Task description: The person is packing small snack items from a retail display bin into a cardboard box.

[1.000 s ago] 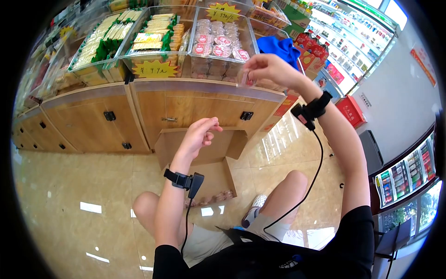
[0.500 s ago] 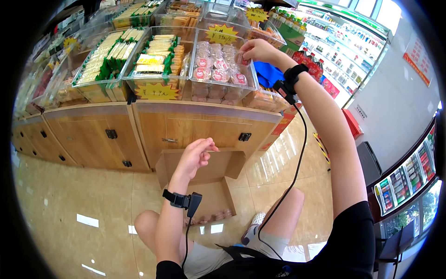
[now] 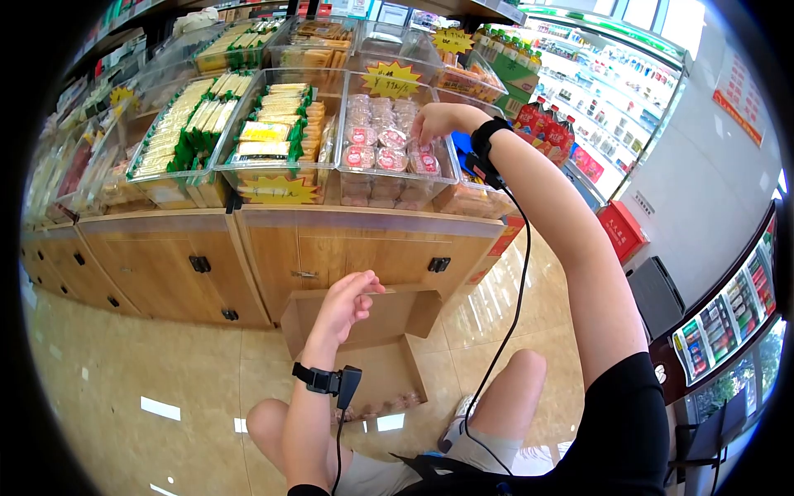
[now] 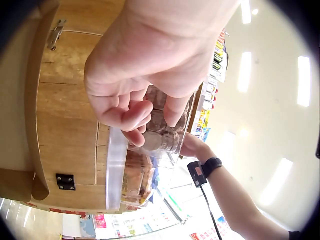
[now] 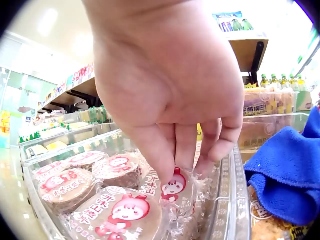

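My right hand [image 3: 442, 124] reaches into a clear plastic bin [image 3: 397, 183] of round, flat hawthorn snacks [image 3: 391, 159] in clear wrappers with red cartoon labels. In the right wrist view its thumb and fingers pinch one wrapped hawthorn snack [image 5: 175, 187] at the bin's right side, beside stacked ones. My left hand [image 3: 346, 307] hangs loosely curled above an opened cardboard box [image 3: 389, 364] on the floor, holding nothing. More round snacks [image 3: 385, 407] lie along the box's near side.
Bins of stick-shaped packets [image 3: 277, 124] stand left of the snack bin, with a yellow price sign [image 3: 391, 78] behind. A blue cloth [image 5: 287, 170] lies to its right. Below is a wooden cabinet [image 3: 364, 248]; red-capped bottles [image 3: 546, 128] and a lit fridge stand farther right.
My right hand, earlier outside the bin's front right corner with a wrapped snack, has moved over the rim and down into the bin. The left hand stays above the box; the view has tilted up.
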### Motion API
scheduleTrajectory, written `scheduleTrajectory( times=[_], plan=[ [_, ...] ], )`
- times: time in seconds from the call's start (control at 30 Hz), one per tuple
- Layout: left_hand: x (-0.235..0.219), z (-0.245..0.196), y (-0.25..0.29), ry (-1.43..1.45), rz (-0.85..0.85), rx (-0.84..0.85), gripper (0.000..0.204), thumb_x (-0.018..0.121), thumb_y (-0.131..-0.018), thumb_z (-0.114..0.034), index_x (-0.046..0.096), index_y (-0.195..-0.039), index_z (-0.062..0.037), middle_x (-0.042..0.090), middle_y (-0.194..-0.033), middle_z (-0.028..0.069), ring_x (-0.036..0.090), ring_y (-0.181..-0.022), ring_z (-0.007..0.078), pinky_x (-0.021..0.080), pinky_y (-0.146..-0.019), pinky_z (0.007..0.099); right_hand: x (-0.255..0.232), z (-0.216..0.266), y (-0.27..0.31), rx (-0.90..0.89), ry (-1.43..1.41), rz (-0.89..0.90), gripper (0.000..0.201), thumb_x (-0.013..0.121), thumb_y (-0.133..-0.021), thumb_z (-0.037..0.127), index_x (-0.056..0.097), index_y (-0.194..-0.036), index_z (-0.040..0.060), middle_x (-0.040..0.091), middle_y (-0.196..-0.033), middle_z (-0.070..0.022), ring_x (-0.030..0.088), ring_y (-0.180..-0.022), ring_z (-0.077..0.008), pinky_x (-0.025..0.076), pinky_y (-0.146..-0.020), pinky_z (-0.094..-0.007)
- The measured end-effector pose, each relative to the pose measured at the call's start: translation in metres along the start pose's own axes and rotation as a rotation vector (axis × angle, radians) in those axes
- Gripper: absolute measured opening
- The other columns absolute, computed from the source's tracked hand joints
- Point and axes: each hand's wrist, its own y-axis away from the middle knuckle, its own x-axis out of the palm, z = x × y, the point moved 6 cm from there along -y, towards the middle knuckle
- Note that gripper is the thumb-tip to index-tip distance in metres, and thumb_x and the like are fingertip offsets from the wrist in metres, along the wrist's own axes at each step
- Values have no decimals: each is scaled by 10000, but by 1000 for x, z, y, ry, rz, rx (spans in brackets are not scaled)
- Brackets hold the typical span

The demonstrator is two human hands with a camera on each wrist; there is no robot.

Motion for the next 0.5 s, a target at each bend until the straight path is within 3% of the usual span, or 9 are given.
scheduleTrajectory(
  times=[0.1, 0.27, 0.37, 0.5],
  plan=[
    [-1, 2, -3, 17, -11, -5, 210, 591, -891, -292, 564, -910, -85, 612, -855, 37, 436, -541, 8, 324, -442, 151, 2, 6, -9, -63, 124, 12, 373, 703, -651, 165, 679, -1019, 107, 668, -852, -62, 595, -782, -209, 485, -633, -351],
    [3, 3, -5, 1, -7, -16, 193, 543, -922, -274, 575, -906, -84, 616, -841, 33, 435, -556, 25, 327, -449, 160, 7, 10, -8, -119, 232, -19, 433, 723, -635, 191, 671, -1060, 128, 685, -960, -94, 630, -879, -226, 505, -704, -375],
    [2, 5, -5, 0, -7, -14, 191, 547, -921, -271, 578, -908, -84, 616, -837, 32, 432, -551, 25, 325, -447, 158, 6, 18, 1, -39, 259, 55, 475, 743, -645, 236, 653, -1085, 82, 676, -981, -121, 625, -907, -253, 492, -778, -354],
    [1, 6, -6, -6, -2, -16, 192, 547, -922, -272, 581, -908, -83, 616, -831, 31, 429, -544, 23, 324, -445, 155, 6, 22, 1, -12, 283, 105, 448, 725, -662, 247, 652, -1066, 68, 685, -893, -110, 644, -806, -231, 508, -709, -356]
  ],
)
